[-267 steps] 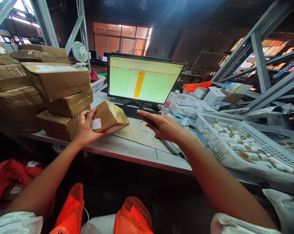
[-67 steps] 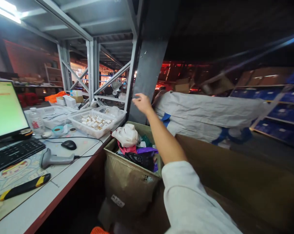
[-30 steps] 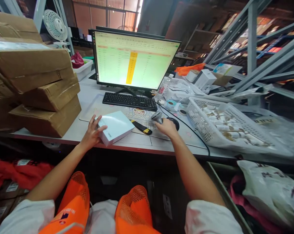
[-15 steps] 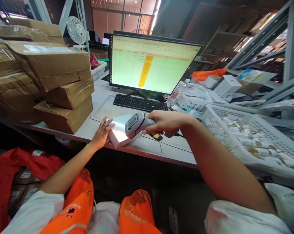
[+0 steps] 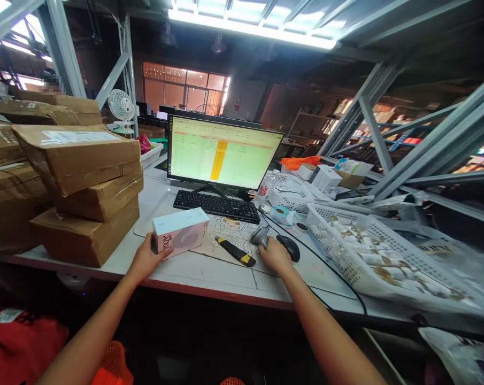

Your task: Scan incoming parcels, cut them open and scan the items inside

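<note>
My left hand grips the near left end of a small pale product box, which has lettering on its side and stands on the desk mat. My right hand is wrapped round the handle of a grey barcode scanner, low over the mat beside the black mouse. Between the hands lies a black and yellow utility knife. Behind them are a black keyboard and a monitor showing a spreadsheet with an orange column.
Stacked brown cartons rise at the left of the desk. On the right, a white perforated basket holds many small white rolled items. The scanner's black cable crosses the mat. A plastic bottle stands beside the monitor.
My right hand has brought the scanner from above the box down and right, to the mat by the mouse. The box has turned in my left hand, showing its printed side. The view has tilted up.
</note>
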`<state>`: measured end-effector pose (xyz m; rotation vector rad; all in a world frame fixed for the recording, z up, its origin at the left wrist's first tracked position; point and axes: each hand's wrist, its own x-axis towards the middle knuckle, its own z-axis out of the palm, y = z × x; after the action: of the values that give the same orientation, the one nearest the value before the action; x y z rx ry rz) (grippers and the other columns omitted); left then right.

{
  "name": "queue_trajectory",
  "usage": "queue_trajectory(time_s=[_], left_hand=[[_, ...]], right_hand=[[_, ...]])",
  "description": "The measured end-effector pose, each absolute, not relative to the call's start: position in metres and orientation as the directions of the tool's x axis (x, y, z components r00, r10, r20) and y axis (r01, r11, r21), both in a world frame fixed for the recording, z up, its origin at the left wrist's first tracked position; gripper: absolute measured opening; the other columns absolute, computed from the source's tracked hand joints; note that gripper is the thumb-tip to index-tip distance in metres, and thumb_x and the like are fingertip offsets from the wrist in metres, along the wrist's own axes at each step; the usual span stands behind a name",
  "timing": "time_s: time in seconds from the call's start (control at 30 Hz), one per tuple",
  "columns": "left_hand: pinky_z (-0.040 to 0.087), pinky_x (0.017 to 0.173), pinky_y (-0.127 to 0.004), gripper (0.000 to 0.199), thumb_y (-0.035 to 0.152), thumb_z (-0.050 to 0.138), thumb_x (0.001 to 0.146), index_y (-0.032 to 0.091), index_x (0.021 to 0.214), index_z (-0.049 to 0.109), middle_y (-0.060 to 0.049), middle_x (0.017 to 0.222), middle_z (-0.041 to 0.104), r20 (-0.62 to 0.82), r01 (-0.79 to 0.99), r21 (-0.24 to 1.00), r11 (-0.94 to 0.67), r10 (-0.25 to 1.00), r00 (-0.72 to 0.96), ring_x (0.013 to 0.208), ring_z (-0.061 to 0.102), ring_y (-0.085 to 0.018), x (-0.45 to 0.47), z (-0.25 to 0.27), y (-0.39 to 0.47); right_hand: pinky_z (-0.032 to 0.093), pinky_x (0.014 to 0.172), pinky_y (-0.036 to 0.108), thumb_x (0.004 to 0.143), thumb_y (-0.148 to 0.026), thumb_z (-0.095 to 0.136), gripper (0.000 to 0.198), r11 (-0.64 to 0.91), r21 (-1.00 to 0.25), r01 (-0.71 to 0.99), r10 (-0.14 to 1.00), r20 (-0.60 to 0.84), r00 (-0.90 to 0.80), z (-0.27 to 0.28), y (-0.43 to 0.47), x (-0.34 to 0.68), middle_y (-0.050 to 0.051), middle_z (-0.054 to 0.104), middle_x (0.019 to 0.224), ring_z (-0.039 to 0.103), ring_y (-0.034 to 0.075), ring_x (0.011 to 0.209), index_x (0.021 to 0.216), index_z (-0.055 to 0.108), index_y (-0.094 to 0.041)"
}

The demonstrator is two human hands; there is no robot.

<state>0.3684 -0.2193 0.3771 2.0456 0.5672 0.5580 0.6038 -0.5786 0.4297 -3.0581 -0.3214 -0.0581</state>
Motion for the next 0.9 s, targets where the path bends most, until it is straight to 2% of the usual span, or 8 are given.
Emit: queue_trajectory(time_s=[0.1, 0.27, 0.33, 0.43, 0.5, 0.63, 0.8, 0.9], left_hand=[[0.054, 0.091, -0.044, 0.068, 0.061, 0.075, 0.074, 0.022, 0.125, 0.052, -0.013, 0.118, 0.073, 0.149, 0.202, 0.856, -0.476, 0.601, 0.785, 0.11, 0.069, -0.034, 0.369, 0.379, -0.223], [0.054, 0.091, -0.044, 0.072, 0.064, 0.072, 0.073, 0.021, 0.127, 0.052, -0.014, 0.118, 0.072, 0.134, 0.236, 0.842, -0.485, 0.612, 0.78, 0.11, 0.069, -0.035, 0.368, 0.382, -0.224], [0.054, 0.092, -0.046, 0.073, 0.065, 0.072, 0.072, 0.021, 0.127, 0.052, -0.015, 0.119, 0.072, 0.126, 0.256, 0.832, -0.493, 0.616, 0.778, 0.113, 0.068, -0.036, 0.368, 0.383, -0.223], [0.053, 0.094, -0.047, 0.075, 0.066, 0.072, 0.072, 0.022, 0.128, 0.051, -0.015, 0.121, 0.071, 0.123, 0.264, 0.825, -0.5, 0.615, 0.779, 0.115, 0.066, -0.037, 0.369, 0.382, -0.221], [0.053, 0.094, -0.047, 0.076, 0.067, 0.072, 0.072, 0.021, 0.129, 0.052, -0.015, 0.121, 0.07, 0.131, 0.263, 0.821, -0.506, 0.616, 0.777, 0.115, 0.066, -0.037, 0.369, 0.38, -0.219], [0.051, 0.097, -0.049, 0.074, 0.067, 0.071, 0.072, 0.021, 0.128, 0.054, -0.016, 0.122, 0.067, 0.172, 0.255, 0.806, -0.535, 0.623, 0.763, 0.117, 0.063, -0.036, 0.369, 0.373, -0.217], [0.05, 0.101, -0.052, 0.074, 0.068, 0.072, 0.07, 0.017, 0.123, 0.06, -0.017, 0.118, 0.063, 0.259, 0.224, 0.783, -0.58, 0.632, 0.73, 0.121, 0.057, -0.039, 0.371, 0.367, -0.216], [0.049, 0.103, -0.053, 0.071, 0.067, 0.074, 0.067, 0.017, 0.116, 0.063, -0.016, 0.117, 0.065, 0.343, 0.167, 0.77, -0.615, 0.62, 0.705, 0.122, 0.055, -0.04, 0.373, 0.369, -0.216]], right_hand=[[0.05, 0.089, 0.04, 0.098, -0.041, 0.052, 0.045, -0.982, -0.048, 0.182, 0.18, 0.045, 0.983, 0.43, -0.584, 0.612, 0.023, 0.068, 0.124, 0.065, 0.036, 0.116, 0.126, 0.064, -0.007], [0.043, 0.107, 0.039, 0.102, -0.027, 0.038, 0.052, -0.956, -0.14, 0.257, 0.2, 0.33, 0.922, 0.464, -0.544, 0.646, 0.023, 0.061, 0.138, 0.057, 0.032, 0.13, 0.147, 0.052, -0.006], [0.042, 0.108, 0.037, 0.101, -0.021, 0.038, 0.054, -0.926, -0.125, 0.355, 0.323, 0.223, 0.92, 0.467, -0.515, 0.661, 0.022, 0.06, 0.142, 0.056, 0.03, 0.132, 0.153, 0.046, -0.008], [0.047, 0.101, 0.032, 0.094, -0.025, 0.059, 0.055, -0.891, -0.13, 0.435, 0.436, 0.026, 0.9, 0.459, -0.474, 0.676, 0.014, 0.068, 0.133, 0.064, 0.027, 0.122, 0.148, 0.055, -0.02], [0.049, 0.101, 0.034, 0.093, -0.027, 0.061, 0.06, -0.895, -0.131, 0.427, 0.429, 0.014, 0.903, 0.451, -0.455, 0.681, 0.016, 0.068, 0.133, 0.065, 0.028, 0.12, 0.152, 0.05, -0.021], [0.048, 0.103, 0.044, 0.1, -0.022, 0.043, 0.067, -0.932, -0.126, 0.34, 0.332, 0.082, 0.94, 0.441, -0.44, 0.688, 0.027, 0.062, 0.137, 0.063, 0.033, 0.125, 0.164, 0.025, -0.011], [0.052, 0.097, 0.041, 0.095, -0.031, 0.06, 0.047, -0.94, -0.13, 0.316, 0.32, -0.016, 0.947, 0.431, -0.442, 0.696, 0.025, 0.068, 0.129, 0.067, 0.035, 0.119, 0.136, 0.065, -0.01], [0.052, 0.097, 0.039, 0.093, -0.029, 0.061, 0.044, -0.932, -0.138, 0.336, 0.34, -0.006, 0.94, 0.435, -0.447, 0.695, 0.02, 0.069, 0.129, 0.067, 0.033, 0.119, 0.133, 0.068, -0.014]])
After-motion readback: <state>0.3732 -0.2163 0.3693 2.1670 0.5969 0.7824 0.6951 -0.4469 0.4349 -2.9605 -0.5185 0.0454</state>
